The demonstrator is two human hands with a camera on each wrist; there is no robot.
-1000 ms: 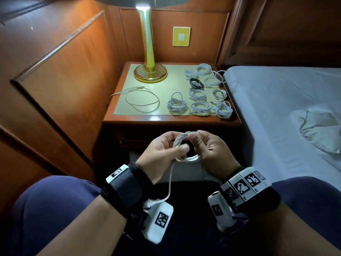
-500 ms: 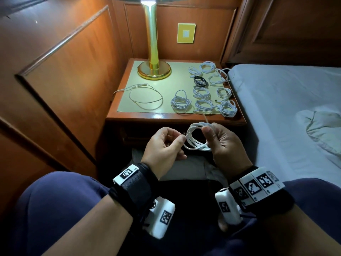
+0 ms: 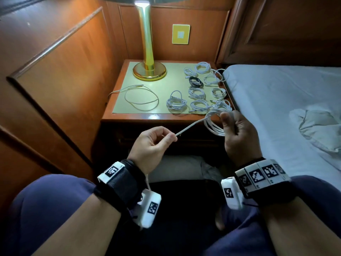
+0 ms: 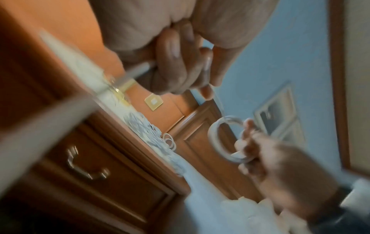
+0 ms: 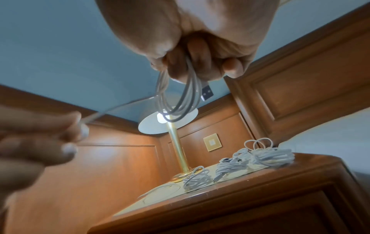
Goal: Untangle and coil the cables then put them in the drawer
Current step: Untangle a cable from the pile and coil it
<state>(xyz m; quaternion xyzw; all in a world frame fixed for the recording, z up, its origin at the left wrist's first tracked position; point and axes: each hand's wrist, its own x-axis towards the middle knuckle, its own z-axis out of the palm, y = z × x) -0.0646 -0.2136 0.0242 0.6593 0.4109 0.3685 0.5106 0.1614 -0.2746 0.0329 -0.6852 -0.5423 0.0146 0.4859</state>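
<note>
A white cable (image 3: 212,122) is being held in the air just in front of the nightstand, most of it gathered into loops hanging from the right hand (image 3: 238,132), whose fingers are curling round the bundle; a USB plug (image 5: 207,92) is poking out beside those fingers. One strand is stretching out straight from the loops to the left hand (image 3: 153,143), which is pinching it between thumb and fingertips. The two hands are sitting well apart, with the strand taut between them.

Behind them, on the tabletop (image 3: 129,117), a group of coiled white cables (image 3: 197,94) is lying on the right half of a pale mat, with one black coil (image 3: 195,81) among them. A loose white cable (image 3: 141,97) is sprawling in an open loop on the left half. A brass lamp (image 3: 148,52) is standing at the back, lit. Below the top, a drawer front with a metal handle (image 4: 86,164) is sitting closed. A bed (image 3: 276,108) is lying just to the right of the nightstand.
</note>
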